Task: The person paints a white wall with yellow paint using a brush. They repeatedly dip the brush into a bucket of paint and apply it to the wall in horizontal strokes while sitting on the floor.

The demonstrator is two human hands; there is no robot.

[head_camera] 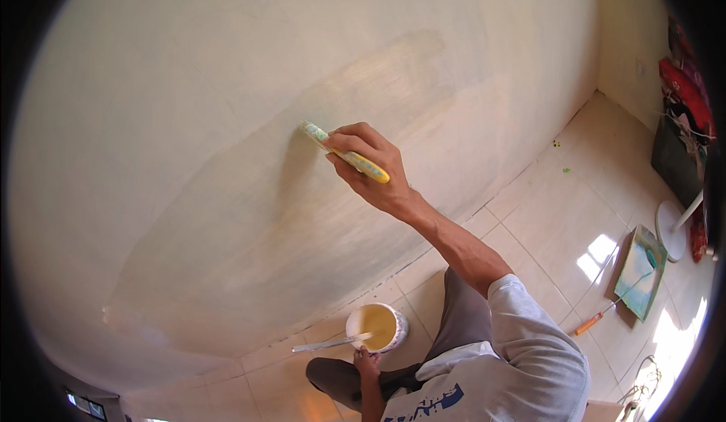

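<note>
My right hand grips a paintbrush with a yellow handle, its ferrule and bristles smeared with pale and greenish paint. The bristle tip meets the wall, at the upper edge of a darker, damp-looking coated patch. Low down, my left hand holds the near rim of a white paint bucket, beside my bent knee. Yellowish-cream liquid fills part of the bucket. A flat, paint-smeared stick leans over the rim, one end in the liquid and the other jutting out to the left.
Pale floor tiles meet the wall along a dark seam. On the right lies a paint tray with an orange-handled roller across it. Behind it are a round white base, a dark box and red cloth items.
</note>
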